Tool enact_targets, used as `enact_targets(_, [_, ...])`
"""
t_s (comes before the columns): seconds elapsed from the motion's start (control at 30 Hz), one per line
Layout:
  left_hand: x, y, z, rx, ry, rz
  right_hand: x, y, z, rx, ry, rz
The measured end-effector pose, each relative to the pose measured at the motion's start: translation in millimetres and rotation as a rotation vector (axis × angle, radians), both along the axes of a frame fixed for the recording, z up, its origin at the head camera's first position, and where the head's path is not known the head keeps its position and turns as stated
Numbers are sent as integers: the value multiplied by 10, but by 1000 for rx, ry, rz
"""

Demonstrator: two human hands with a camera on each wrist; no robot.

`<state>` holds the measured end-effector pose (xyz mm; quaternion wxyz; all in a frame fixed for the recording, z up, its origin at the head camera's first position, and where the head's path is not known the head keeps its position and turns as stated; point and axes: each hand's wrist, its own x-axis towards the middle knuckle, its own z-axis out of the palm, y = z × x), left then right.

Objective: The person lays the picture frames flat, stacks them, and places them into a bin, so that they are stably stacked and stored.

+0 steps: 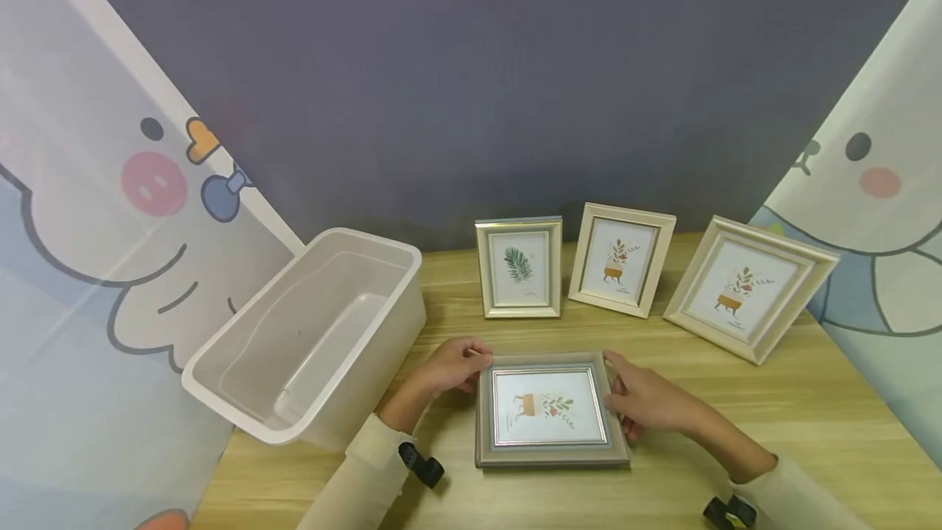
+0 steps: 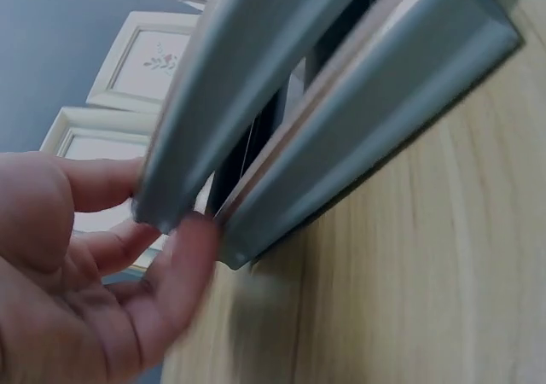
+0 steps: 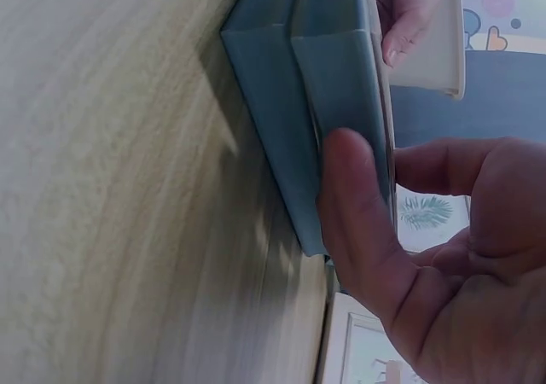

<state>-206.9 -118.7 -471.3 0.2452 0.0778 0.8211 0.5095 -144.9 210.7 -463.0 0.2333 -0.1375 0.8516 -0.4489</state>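
grey frame (image 1: 550,410) flat, fingers (image 1: 471,352) pinching both sides

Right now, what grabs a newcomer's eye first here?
Both hands, left hand and right hand, grip the side edges of a grey picture frame lying face-up at the table's near middle. Behind it three cream frames stand in a row, and an empty white bin sits tilted at the left.

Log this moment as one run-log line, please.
left hand: grips grey frame left edge | right hand: grips its right edge | frame: flat on table | white bin: at left
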Motion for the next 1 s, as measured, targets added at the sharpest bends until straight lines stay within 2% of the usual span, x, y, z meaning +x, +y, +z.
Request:
enact_targets(0.13, [11, 0, -2, -76, 70, -19, -4, -4, -27, 17, 6, 6])
enact_targets(0.43, [-7, -24, -68, -71, 106, 12, -26, -18, -43, 67, 59, 27])
enact_targets(0.6, [17, -6, -80, -108, 172, 22, -34, 0, -74, 64, 66, 40])
enact_targets(0.67, [29, 8, -84, -145, 218, 28, -38, 7, -87, 67, 72, 42])
enact_targets(0.87, [66, 58, -60, -347, 464, 17, -47, 14, -112, 105, 84, 41])
enact_targets(0.93, [78, 71, -38, -379, 502, 16, -49, 15, -112, 115, 87, 44])
enact_targets(1.0, [86, 77, -25, -384, 506, 17, -51, 16, -106, 119, 90, 52])
